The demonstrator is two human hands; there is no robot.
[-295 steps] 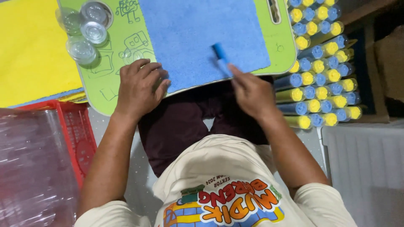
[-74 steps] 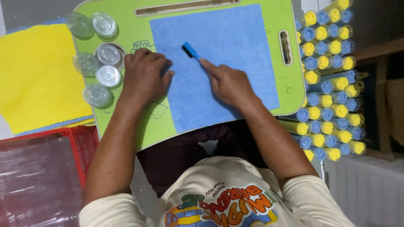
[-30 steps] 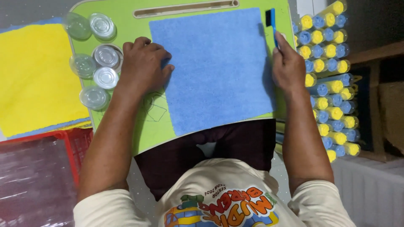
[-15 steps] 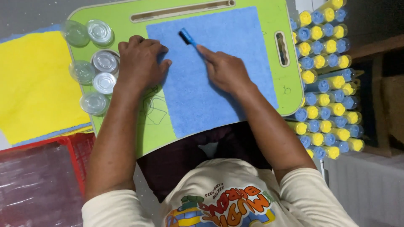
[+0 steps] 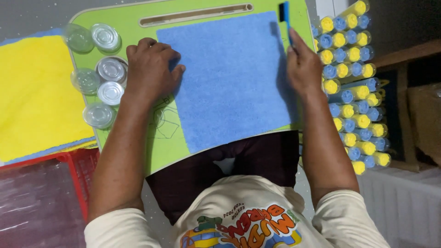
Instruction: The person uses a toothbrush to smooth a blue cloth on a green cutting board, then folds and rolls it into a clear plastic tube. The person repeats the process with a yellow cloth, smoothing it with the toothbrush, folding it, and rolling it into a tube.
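The person wears a cream short-sleeved T-shirt; both sleeves end above the elbow, leaving the forearms bare. The chest carries a large multicoloured print: rounded lettering in orange, red and yellow, with green, blue and yellow picture elements beneath it. Dark maroon trousers or shorts cover the lap. The left hand [image 5: 149, 73] and the right hand [image 5: 303, 69] are bare, without gloves. No rings, watch or bracelet can be made out on either wrist.
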